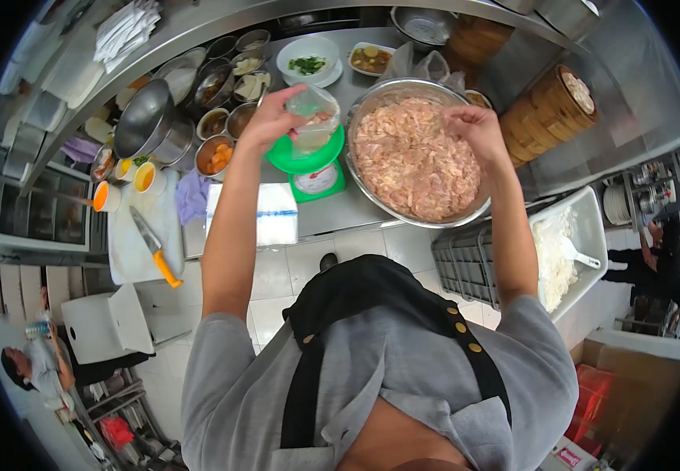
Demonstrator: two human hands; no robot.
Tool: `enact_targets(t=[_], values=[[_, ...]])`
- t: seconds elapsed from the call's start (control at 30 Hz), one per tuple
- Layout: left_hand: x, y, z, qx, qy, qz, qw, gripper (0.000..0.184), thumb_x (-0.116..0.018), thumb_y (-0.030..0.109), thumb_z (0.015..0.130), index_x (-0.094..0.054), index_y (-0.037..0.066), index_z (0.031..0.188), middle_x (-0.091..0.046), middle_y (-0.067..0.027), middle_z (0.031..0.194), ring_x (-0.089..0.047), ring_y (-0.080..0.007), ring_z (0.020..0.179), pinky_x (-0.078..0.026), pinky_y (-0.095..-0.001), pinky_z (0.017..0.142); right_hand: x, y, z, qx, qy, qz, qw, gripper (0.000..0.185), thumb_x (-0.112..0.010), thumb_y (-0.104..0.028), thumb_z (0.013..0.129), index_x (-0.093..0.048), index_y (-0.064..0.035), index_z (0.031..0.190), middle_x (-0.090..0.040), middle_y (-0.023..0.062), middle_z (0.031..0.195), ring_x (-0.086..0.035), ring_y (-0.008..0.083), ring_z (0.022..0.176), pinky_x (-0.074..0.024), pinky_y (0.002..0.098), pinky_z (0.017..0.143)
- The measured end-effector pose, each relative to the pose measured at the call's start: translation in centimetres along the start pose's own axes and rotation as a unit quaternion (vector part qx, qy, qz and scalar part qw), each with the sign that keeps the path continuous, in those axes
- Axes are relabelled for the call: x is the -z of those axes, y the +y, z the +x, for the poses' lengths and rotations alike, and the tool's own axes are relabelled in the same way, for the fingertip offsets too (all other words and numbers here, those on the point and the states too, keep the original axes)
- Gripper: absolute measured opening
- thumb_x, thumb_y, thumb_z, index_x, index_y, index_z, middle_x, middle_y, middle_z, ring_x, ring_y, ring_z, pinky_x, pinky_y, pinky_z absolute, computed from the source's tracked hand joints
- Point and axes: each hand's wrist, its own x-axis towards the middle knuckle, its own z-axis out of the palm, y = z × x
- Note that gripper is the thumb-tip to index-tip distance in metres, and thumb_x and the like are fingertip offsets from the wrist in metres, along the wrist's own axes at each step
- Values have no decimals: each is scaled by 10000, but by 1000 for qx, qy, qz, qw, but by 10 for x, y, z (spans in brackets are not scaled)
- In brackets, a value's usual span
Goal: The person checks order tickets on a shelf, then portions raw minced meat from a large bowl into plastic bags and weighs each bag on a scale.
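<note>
My left hand (276, 119) is closed on the rim of a clear plastic bag (314, 129) with some pale pink meat inside. The bag is over the green pan of a kitchen scale (314, 180); whether it rests on the pan I cannot tell. To the right stands a large steel bowl (370, 206) heaped with raw, sliced pink meat (414, 161). Above the bowl's right side is my right hand (473, 129), fingers pinched together. What lies between those fingertips, if anything, is too small to make out.
A knife (155, 247) with a yellow handle lies on a white cutting board (120, 250). Bamboo steamers (548, 118) stand at the right. A white tub of rice-like food (591, 271) sits lower right. A stack of white plastic bags (265, 224) lies before the scale. Other people are farther off.
</note>
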Motion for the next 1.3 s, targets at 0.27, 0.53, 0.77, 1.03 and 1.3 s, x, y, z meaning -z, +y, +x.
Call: enact_targets(t=[0.27,0.53,0.77,1.03,1.3], values=[[-1,9,2,-8,-14,22,1000,694,-590,-19,659,-418,18,1331,-598,-50,701,-524,-99,502,-430,-226,465,-161,-67,61,219,-74,-278,932,106,-690,-89,715,-701,-34,806,-674,114,733,-646,192,656,-507,297,628],[-7,12,1,-1,3,54,999,597,-601,30,671,-516,62,1260,-611,-80,784,-542,-115,516,-443,-242,456,-148,-60,71,259,30,-283,923,112,-610,-112,679,-682,-61,747,-657,145,742,-647,302,715,-516,365,677],[-2,13,-8,-212,53,185,958,315,-669,181,750,-673,161,1064,-568,-222,1155,-654,-206,706,-500,-224,645,-42,52,25,39,36,-305,951,186,-604,-116,722,-696,-55,871,-665,151,786,-642,262,733,-490,338,707],[41,-11,-32,-35,34,43,998,556,-647,-21,716,-542,106,1247,-636,-105,931,-584,-84,799,-478,-233,691,-39,48,-11,25,81,-130,988,261,-505,65,751,-668,-6,942,-664,89,875,-607,141,792,-465,244,714],[22,4,-33,-72,60,-8,996,502,-630,-9,757,-532,82,1242,-636,-47,882,-589,-90,804,-464,-220,652,-166,-17,57,348,79,-281,891,200,-582,44,733,-685,-26,890,-676,112,846,-650,215,737,-516,287,684]])
